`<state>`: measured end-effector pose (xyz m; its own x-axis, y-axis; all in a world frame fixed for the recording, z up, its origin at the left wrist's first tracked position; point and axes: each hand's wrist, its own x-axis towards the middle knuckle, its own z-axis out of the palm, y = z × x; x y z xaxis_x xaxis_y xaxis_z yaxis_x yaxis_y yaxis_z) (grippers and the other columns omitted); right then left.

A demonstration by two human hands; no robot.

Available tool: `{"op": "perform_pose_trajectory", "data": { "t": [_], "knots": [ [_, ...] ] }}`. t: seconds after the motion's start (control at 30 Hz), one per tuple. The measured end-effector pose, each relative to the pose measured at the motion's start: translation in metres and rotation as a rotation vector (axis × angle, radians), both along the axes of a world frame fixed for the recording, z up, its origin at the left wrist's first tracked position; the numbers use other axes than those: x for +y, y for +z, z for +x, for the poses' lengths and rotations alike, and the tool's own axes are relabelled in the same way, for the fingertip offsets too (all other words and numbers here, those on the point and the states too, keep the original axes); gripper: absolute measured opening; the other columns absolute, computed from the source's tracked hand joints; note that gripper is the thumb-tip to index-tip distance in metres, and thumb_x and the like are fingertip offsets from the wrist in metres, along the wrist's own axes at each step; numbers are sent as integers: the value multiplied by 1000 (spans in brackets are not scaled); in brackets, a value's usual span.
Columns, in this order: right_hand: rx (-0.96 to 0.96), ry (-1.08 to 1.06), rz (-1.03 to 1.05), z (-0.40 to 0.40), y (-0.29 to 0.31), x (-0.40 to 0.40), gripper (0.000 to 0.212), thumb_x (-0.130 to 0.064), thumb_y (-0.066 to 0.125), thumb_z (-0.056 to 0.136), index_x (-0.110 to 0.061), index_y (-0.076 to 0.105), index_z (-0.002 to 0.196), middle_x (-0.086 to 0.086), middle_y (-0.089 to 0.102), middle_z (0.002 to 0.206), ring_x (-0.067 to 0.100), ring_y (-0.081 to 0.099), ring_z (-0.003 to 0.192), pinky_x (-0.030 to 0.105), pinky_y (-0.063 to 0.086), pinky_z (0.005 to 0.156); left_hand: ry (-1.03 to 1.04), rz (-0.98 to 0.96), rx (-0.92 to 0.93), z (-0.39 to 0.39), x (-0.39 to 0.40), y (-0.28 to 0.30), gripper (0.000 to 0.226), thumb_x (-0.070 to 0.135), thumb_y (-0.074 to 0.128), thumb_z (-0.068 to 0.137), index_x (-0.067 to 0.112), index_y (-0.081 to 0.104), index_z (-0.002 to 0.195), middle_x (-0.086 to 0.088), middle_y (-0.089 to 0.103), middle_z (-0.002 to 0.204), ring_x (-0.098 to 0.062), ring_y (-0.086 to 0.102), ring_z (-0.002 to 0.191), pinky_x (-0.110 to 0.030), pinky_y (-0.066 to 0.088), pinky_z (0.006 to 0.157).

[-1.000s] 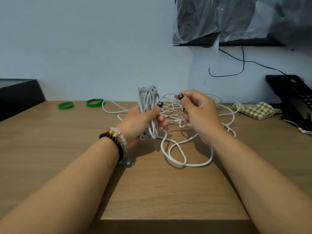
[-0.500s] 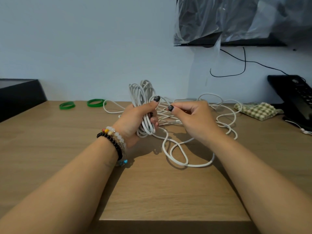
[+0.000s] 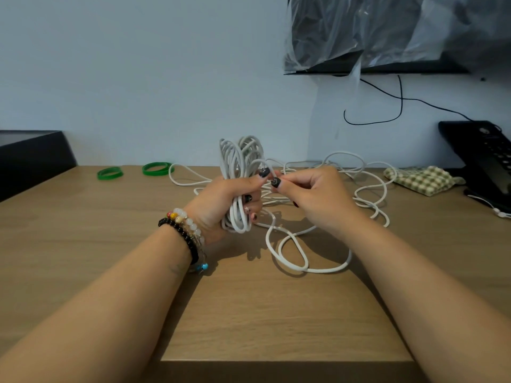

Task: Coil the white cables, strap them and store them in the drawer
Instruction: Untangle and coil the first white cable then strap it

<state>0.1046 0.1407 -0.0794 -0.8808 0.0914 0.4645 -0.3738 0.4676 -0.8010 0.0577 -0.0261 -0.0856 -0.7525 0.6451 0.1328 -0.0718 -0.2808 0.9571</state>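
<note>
My left hand (image 3: 221,200) is curled tight around the coiled bundle (image 3: 239,172) of white cable, thumb pressed over the front of the loops and fingers wrapped round behind. The bundle stands nearly upright above the middle of the tabletop (image 3: 276,313), its long axis running top to bottom; the upper loops rise clear of my fist toward the wall, the lower loops hang out beneath it, just above the wood.

My right hand (image 3: 312,194) sits just beside the left, thumb and forefinger pinched on a single strand that leads off the bundle. Our thumbnails almost touch.

The loose cable (image 3: 309,261) lies spread over the tabletop beyond and to the right of my hands, with one large loop swinging back toward the near edge.

Two green bands (image 3: 156,168) lie flat near the far edge, left of centre, apart from the cable. A checked cloth (image 3: 423,179) rests toward the far right corner, next to a black telephone (image 3: 486,156). A dark box (image 3: 30,153) stands off the left edge; I cannot see into it.
</note>
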Motion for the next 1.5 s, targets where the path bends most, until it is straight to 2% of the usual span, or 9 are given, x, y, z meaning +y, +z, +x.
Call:
{"op": "perform_pose_trajectory", "data": {
  "t": [0.17, 0.27, 0.47, 0.7, 0.93, 1.03, 1.17, 1.33, 1.5],
  "knots": [
    [-69, 83, 44, 3, 2, -2, 24, -23, 61, 92, -12, 76, 76, 8, 47, 54, 13, 35, 47, 16, 30, 44, 67, 240, -84, 1, 1, 5, 14, 17, 60, 83, 16, 60, 69, 8, 35, 47, -4, 35, 40, -16, 40, 43],
    [-89, 65, -23, 1, 3, 1, 23, -19, 56, 95, -14, 76, 84, 1, 42, 51, 8, 33, 44, 15, 31, 44, 208, 323, -116, -5, -4, 8, 17, 17, 60, 83, 18, 47, 72, 9, 32, 47, -4, 33, 41, -15, 37, 44],
    [-38, 92, -49, 1, 0, -2, 26, -16, 51, 99, -13, 74, 86, -1, 39, 53, 4, 33, 45, 13, 30, 46, 307, 124, 26, -9, 0, 1, 12, 16, 62, 89, 4, 62, 93, 6, 37, 51, -8, 36, 43, -19, 36, 43],
    [-165, 160, 6, 2, -2, 0, 30, -16, 51, 98, -10, 69, 74, -3, 37, 47, 13, 31, 47, 23, 29, 50, -29, 43, 12, -2, 1, 0, 31, 18, 58, 80, 11, 69, 108, 4, 29, 53, -7, 32, 42, -18, 35, 43],
    [-180, 196, 28, -1, -2, -1, 27, -19, 52, 98, -15, 73, 81, -5, 40, 51, 13, 34, 50, 23, 30, 51, 176, 261, -63, -3, -2, 6, 9, 17, 55, 93, 9, 59, 92, 9, 35, 47, -4, 35, 41, -16, 35, 45],
    [-138, 167, 39, -3, -5, -2, 19, -19, 55, 97, -18, 73, 91, -5, 54, 57, 6, 42, 50, 17, 35, 52, 294, 214, -32, -8, -4, 6, 12, 16, 53, 95, 7, 61, 96, 7, 38, 47, -6, 38, 41, -18, 35, 46],
    [-126, 139, 98, -5, -12, -4, 15, -15, 57, 95, -20, 71, 92, 15, 72, 89, 20, 59, 70, 24, 48, 68, 322, -2, 116, -7, 1, -1, 34, 15, 64, 86, -7, 61, 112, 2, 46, 48, -10, 44, 40, -21, 40, 41],
    [-106, 156, 76, -2, -11, -6, 16, -13, 57, 95, -15, 73, 93, 1, 71, 73, 3, 54, 59, 13, 42, 57, 350, -22, 116, -6, 1, 0, 56, 23, 74, 70, -12, 60, 113, 1, 48, 49, -11, 45, 41, -21, 40, 41],
    [-95, 194, 6, -1, -10, -9, 15, -10, 56, 95, -7, 71, 94, 5, 55, 59, 2, 36, 43, 11, 31, 45, 384, -46, 115, -11, 1, -2, 10, 21, 73, 80, 12, 76, 76, -7, 59, 62, -17, 55, 53, -27, 48, 52]
  ]
}}
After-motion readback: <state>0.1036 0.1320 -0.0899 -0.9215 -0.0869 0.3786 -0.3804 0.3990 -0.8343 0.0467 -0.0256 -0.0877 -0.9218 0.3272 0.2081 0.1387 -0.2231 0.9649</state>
